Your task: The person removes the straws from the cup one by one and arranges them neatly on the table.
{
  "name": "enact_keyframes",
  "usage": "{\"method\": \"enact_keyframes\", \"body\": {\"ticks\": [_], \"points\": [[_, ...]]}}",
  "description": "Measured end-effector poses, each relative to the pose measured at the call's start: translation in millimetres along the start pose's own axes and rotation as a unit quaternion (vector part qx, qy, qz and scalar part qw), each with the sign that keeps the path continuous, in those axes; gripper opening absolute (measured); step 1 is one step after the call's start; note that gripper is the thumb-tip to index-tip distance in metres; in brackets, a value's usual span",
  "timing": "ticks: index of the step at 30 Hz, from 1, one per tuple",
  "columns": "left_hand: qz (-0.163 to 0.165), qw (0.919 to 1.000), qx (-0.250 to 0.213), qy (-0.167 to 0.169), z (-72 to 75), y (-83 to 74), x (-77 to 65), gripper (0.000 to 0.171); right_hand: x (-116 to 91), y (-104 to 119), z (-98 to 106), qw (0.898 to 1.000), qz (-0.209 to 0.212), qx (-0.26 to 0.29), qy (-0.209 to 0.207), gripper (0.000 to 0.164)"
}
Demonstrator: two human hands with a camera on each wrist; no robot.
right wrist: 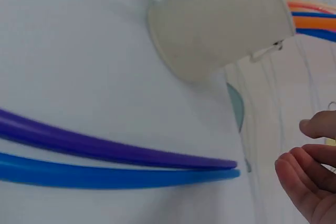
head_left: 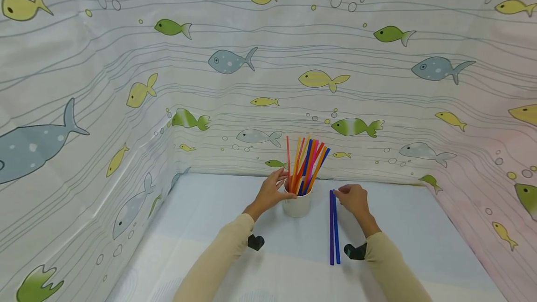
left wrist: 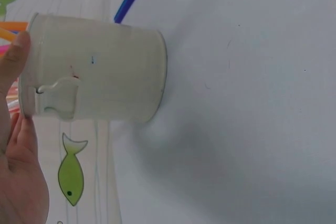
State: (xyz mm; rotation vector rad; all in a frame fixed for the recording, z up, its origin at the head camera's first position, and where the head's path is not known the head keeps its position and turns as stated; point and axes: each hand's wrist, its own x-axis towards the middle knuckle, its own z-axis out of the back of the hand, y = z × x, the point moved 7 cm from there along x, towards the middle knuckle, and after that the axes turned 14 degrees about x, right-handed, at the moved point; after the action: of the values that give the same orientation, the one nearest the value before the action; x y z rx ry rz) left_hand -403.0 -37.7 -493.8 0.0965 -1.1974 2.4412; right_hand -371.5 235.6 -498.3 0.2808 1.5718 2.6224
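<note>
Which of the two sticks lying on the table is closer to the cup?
The purple stick, lying towards the cup; the blue stick lies beyond it, towards the right hand.

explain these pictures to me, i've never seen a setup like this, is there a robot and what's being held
There's no robot here, just a person's bare hands. The wide picture comes from a camera worn on the head, looking forward and down; the other two come from cameras worn on the wrists, which is why things look turned sideways.

On the pale tabletop stands a white cup full of colourful sticks, perhaps straws. To its right lie a purple stick and a blue stick, side by side. Behind is a fish-patterned sheet.

The left hand holds the cup near its rim. The right hand is by the far ends of the two loose sticks, holding nothing.
</note>
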Motion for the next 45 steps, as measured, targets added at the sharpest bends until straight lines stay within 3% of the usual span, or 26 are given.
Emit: {"method": "enact_keyframes", "body": {"ticks": [6, 12, 22, 33, 45], "points": [[0.007, 1.0000, 0.006, 0.002, -0.9, 4.4, 0.3, 0.104, 13.5, 47.5, 6.3, 0.997, 0.069, 0.002, -0.023, 0.030], [0.010, 0.9999, -0.003, 0.002, -0.9, 5.7, -1.2, 0.105, 16.5, 69.8, -2.6, 0.995, 0.092, 0.027, -0.019, 0.027], [0.010, 0.9998, -0.016, 0.000, -1.0, 3.4, -4.8, 0.103, 11.6, 63.6, -22.0, 0.991, 0.078, 0.104, -0.034, 0.028], [0.004, 0.9999, -0.014, 0.006, -0.6, 1.2, -2.5, 0.108, 13.2, 59.1, -33.5, 0.984, 0.031, 0.172, -0.021, 0.029], [-0.002, 0.9997, -0.022, 0.007, 0.3, -0.1, 0.7, 0.106, 15.4, 52.7, -40.8, 0.977, 0.006, 0.213, -0.027, 0.029]]}}
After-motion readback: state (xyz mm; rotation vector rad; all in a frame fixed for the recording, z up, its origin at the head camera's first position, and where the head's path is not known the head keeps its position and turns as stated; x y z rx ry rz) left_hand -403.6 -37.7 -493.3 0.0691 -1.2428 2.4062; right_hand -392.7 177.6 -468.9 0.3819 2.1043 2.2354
